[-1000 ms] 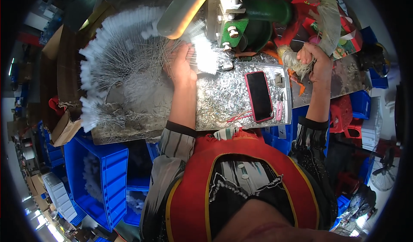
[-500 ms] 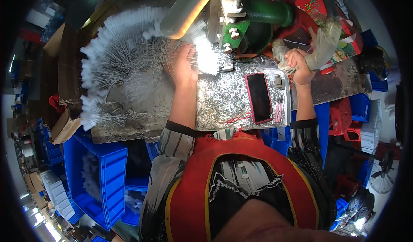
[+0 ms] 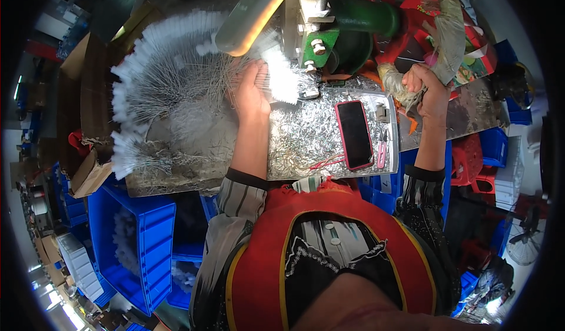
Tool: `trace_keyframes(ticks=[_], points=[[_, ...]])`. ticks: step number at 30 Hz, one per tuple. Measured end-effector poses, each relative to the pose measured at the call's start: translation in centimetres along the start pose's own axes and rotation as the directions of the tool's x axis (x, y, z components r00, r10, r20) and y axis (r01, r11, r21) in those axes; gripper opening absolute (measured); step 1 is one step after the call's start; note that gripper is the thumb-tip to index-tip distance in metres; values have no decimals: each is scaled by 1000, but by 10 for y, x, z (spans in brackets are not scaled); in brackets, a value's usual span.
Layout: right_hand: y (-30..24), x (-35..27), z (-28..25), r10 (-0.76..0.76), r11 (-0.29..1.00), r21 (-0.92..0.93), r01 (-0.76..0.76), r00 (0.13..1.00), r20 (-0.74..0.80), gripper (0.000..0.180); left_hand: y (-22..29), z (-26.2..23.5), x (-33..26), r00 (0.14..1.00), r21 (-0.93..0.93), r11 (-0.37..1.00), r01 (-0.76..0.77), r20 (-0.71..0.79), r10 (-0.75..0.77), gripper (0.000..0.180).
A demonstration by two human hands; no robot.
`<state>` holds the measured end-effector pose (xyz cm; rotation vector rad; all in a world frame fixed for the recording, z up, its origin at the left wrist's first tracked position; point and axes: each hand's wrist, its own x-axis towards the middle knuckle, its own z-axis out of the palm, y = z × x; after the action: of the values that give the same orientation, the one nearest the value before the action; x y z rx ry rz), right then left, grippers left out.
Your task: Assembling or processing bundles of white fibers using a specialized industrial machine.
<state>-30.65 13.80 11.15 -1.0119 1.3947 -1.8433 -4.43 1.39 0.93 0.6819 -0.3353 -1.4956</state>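
Note:
A big heap of thin wire-stemmed brushes with white tufts spreads over the left of the bench. At its right edge, my left hand is closed around some wire stems; the brightly lit white tufts lie just right of the fingers, beside the press. The green machine press stands at the far middle. My right hand is wrapped around the lower end of its curved lever handle, which is bound in pale, worn wrapping. Fingertips of my left hand are partly hidden by wires.
A lit lamp hangs above the work. On the foil-covered board lie a phone in a red case and pink-handled snips. Blue bins stand below the bench at left, and a cardboard box borders the heap.
My right hand has moved to the right, turning the lever handle with it. Orange strips now show beside the handle. My left hand stays at nearly the same place.

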Motion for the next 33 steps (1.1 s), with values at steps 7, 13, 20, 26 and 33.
trace_keyframes(ticks=[7,13,20,26,33], points=[[-15,2,14,110,990,-79,-115,992,-66,32,0,-4,4,1000,1,1000,-27,-10,27,40],[44,2,-5,-228,968,123,220,972,59,26,-2,0,1,999,-6,999,-40,14,40,39],[21,4,-4,-61,996,72,54,994,94,22,1,-2,2,999,244,969,-42,-23,49,36],[-3,0,5,43,999,16,-43,999,2,22,-1,-6,6,998,76,996,-35,-54,39,38],[4,2,-1,12,1000,1,-12,999,33,20,2,6,0,995,77,997,-3,-103,11,38]])
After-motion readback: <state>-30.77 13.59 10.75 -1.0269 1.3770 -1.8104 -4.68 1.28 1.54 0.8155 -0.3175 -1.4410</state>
